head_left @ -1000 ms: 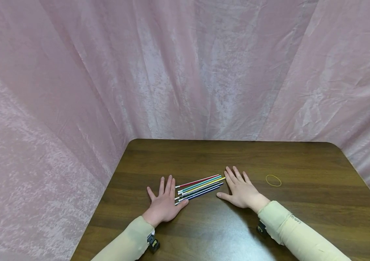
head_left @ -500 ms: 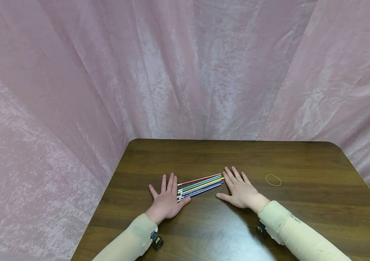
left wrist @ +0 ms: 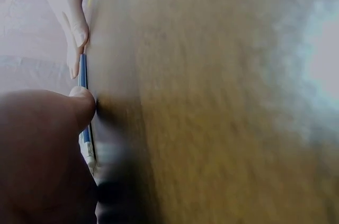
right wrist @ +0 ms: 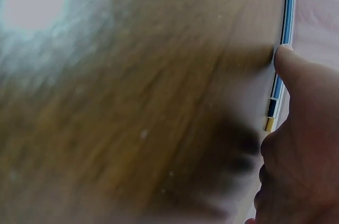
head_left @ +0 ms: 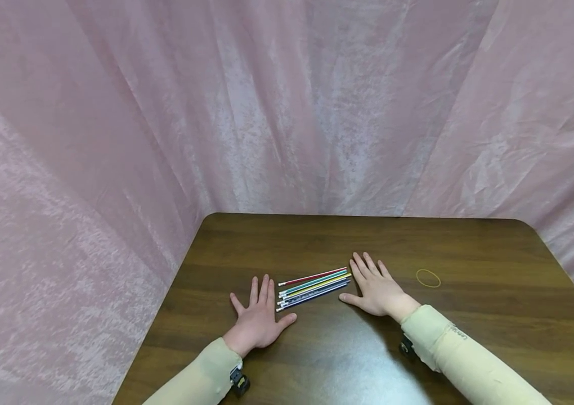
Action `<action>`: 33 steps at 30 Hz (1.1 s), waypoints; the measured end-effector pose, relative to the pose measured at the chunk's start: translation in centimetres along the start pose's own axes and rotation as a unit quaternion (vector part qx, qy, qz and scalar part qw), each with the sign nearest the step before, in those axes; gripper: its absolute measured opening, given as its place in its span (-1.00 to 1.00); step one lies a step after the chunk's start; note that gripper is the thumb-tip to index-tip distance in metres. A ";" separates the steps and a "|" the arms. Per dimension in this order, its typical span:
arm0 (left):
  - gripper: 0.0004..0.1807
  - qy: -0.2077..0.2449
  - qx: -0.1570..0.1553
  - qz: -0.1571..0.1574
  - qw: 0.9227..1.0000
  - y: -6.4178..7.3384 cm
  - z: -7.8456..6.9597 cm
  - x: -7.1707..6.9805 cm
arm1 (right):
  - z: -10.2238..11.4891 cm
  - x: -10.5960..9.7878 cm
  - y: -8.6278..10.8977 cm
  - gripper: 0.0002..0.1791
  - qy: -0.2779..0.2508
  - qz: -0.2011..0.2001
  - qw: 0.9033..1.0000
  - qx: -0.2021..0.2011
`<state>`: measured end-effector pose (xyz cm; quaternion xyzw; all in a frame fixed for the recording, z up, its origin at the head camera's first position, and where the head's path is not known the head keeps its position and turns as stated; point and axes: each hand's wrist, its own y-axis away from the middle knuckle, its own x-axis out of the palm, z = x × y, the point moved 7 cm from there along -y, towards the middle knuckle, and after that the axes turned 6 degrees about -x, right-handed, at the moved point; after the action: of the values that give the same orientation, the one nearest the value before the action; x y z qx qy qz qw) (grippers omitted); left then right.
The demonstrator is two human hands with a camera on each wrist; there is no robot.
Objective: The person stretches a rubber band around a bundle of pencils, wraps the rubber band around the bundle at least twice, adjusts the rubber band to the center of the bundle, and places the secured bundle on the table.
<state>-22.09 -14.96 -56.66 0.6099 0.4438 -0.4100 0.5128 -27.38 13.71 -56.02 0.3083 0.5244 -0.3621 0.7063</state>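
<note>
Several pencils (head_left: 312, 286) lie side by side on the wooden table in the head view, red, green, yellow and dark blue. Their white ends point left, slightly fanned. My left hand (head_left: 256, 323) lies flat with spread fingers just beside those ends, apparently a little apart from them. At the other ends rests my right hand (head_left: 377, 291), palm down, fingers spread, close to the tips; contact is unclear. In the left wrist view a blue pencil (left wrist: 82, 68) runs behind my thumb. The right wrist view shows blue pencils (right wrist: 288, 12) passing behind the right thumb.
A yellow rubber band (head_left: 417, 274) lies on the table (head_left: 499, 264) to the right of my right hand. Pink curtain (head_left: 287, 112) hangs behind the table's far edge and at both sides. Light glares off the tabletop near the front.
My left hand has pushed right against the pencil ends, evening them up, then drawn back slightly toward me, uncovering the ends. The right hand has stayed nearly in place.
</note>
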 end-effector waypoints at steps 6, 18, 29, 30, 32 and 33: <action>0.19 0.000 -0.012 -0.004 1.000 -0.7 -0.4 0.2 | 0.3 0.3 -0.2 0.16 -0.030 -0.003 1.000 -0.008; 0.18 0.007 -0.034 -0.011 0.999 -1.8 -0.7 0.1 | -0.1 1.9 -0.9 0.20 -0.018 -0.007 1.000 0.010; 0.22 0.014 -0.050 -0.006 0.999 -1.4 0.0 0.1 | 0.5 0.7 -0.4 0.18 -0.023 0.001 1.000 0.001; 0.22 0.016 -0.049 -0.004 0.999 -1.4 0.0 0.2 | 0.5 0.6 -0.4 0.18 -0.024 0.002 1.000 0.000; 0.22 0.020 -0.048 0.000 0.999 -1.4 -0.1 0.3 | 0.6 0.5 -0.3 0.16 -0.025 0.001 1.000 -0.003; 0.21 0.023 -0.046 -0.001 0.999 -1.4 -0.1 0.3 | 0.6 0.5 -0.4 0.16 -0.028 -0.001 1.000 -0.006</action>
<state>-23.31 -14.68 -57.26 0.5942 0.4743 -0.3757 0.5299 -27.27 12.95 -56.40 0.2936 0.5067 -0.3684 0.7220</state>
